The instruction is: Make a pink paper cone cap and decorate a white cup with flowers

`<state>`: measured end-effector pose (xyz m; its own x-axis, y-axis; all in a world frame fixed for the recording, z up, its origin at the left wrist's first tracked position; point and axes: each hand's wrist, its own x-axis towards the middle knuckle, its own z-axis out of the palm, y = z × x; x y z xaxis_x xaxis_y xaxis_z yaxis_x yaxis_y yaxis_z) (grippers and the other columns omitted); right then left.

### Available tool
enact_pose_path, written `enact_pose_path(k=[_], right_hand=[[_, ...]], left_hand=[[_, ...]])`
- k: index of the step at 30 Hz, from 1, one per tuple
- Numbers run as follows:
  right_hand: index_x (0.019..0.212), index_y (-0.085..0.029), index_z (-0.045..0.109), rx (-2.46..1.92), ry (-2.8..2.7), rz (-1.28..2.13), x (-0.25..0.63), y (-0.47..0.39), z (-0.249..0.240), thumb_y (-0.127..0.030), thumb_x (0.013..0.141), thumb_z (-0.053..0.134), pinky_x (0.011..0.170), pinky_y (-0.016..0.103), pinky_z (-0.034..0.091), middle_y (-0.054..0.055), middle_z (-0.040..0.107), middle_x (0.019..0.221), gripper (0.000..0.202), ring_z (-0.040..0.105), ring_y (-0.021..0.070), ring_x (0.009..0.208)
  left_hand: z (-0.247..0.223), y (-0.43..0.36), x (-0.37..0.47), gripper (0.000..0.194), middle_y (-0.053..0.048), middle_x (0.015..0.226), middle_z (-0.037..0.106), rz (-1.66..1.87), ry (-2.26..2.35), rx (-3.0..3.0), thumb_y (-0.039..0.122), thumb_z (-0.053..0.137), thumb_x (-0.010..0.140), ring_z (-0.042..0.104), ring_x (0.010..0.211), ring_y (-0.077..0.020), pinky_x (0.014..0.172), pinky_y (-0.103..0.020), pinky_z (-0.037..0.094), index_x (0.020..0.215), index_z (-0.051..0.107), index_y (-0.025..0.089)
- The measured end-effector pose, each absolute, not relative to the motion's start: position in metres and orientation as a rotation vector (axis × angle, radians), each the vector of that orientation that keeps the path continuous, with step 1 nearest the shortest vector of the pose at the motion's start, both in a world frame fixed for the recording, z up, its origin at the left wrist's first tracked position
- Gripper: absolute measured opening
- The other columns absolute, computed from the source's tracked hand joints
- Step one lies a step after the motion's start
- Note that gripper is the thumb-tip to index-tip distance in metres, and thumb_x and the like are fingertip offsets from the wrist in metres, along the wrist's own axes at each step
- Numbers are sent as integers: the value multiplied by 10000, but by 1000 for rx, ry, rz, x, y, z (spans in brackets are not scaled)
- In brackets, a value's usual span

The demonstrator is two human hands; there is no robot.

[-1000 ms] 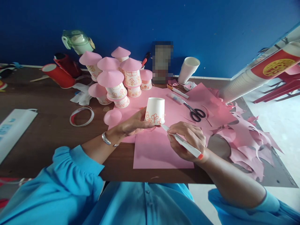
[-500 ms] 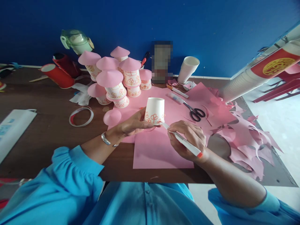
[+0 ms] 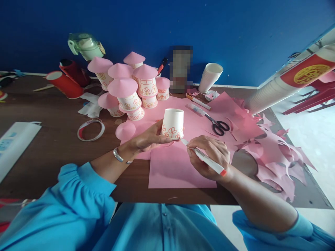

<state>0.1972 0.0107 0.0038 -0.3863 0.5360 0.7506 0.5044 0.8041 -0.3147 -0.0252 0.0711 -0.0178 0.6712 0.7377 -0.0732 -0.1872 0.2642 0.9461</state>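
Note:
My left hand (image 3: 151, 136) grips a white paper cup (image 3: 173, 120), held upside down above the pink sheets. Red flower outlines run along the cup's lower band, near its rim. In my right hand (image 3: 209, 153) is a white marker (image 3: 206, 161) with a red end cap, held like a pen. Its tip lies close to the cup's lower right edge; whether it touches cannot be made out. A pink paper sheet (image 3: 180, 170) lies flat below both hands. Left of the cup rests a small pink paper cone (image 3: 125, 130).
Decorated cups with pink cone roofs (image 3: 123, 88) stand stacked at the back left. A tape roll (image 3: 90, 130) lies at left. Black-handled scissors (image 3: 220, 127), another marker (image 3: 199, 101) and pink scraps (image 3: 274, 160) lie at right. Stacked white cups (image 3: 210, 77) stand by the blue wall.
The marker tip has shifted very slightly down and right, along the cup's lower edge. The cup and my left hand have barely moved.

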Motion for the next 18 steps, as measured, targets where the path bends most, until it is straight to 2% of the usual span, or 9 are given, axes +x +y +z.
enact_pose_path(k=[9,18], right_hand=[[1001,-201,598,-744,-2053,86,197,11,4,-83,902,612,600,268,576,13,701,753,154,693,153,636],[1003,-172,613,-668,-2061,71,197,11,4,-64,885,633,645,275,611,36,711,755,161,712,161,662]], left_hand=[[-18,71,-24,401,-99,1116,717,688,567,1166,303,844,790,663,1042,-235,893,-356,546,1147,695,197],[-17,72,-24,417,-90,1110,725,688,571,1210,319,849,785,661,1045,-240,902,-358,531,1147,688,187]])
